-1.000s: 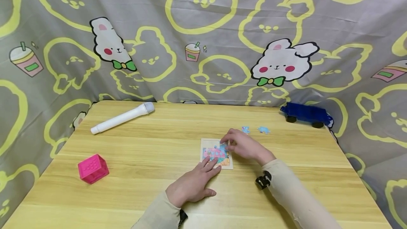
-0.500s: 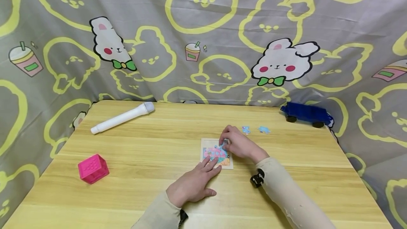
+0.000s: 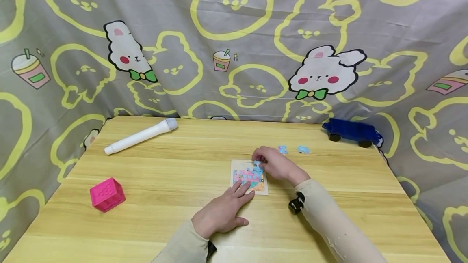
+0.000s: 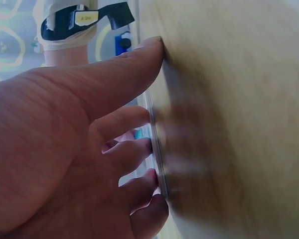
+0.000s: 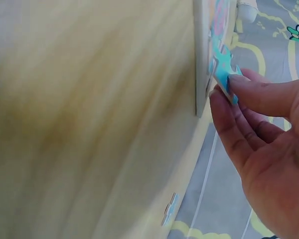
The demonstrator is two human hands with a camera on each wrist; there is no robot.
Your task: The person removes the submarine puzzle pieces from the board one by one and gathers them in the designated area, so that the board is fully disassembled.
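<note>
A small jigsaw puzzle board (image 3: 234, 171) with a pale frame lies on the table, partly filled with pink, teal and orange pieces. My left hand (image 3: 222, 208) rests on its near edge, fingers spread and fairly straight. At the board's upper right corner, my right hand (image 3: 278, 166) pinches a blue puzzle piece (image 5: 224, 69) between thumb and fingers. In the right wrist view the piece tilts up from the board. Two loose puzzle pieces, one pink and blue (image 3: 282, 149) and one light blue (image 3: 303, 149), lie just beyond the right hand.
A white microphone-shaped object (image 3: 140, 136) lies at the back left of the wooden table (image 3: 164, 222). A pink cube (image 3: 107, 195) sits at the left. By the back right corner stands a blue toy vehicle (image 3: 352, 130). A patterned curtain (image 3: 204, 19) hangs behind.
My right hand has shifted slightly left over the board's corner with the blue puzzle piece, which now shows more clearly. My left hand has stayed in place.
</note>
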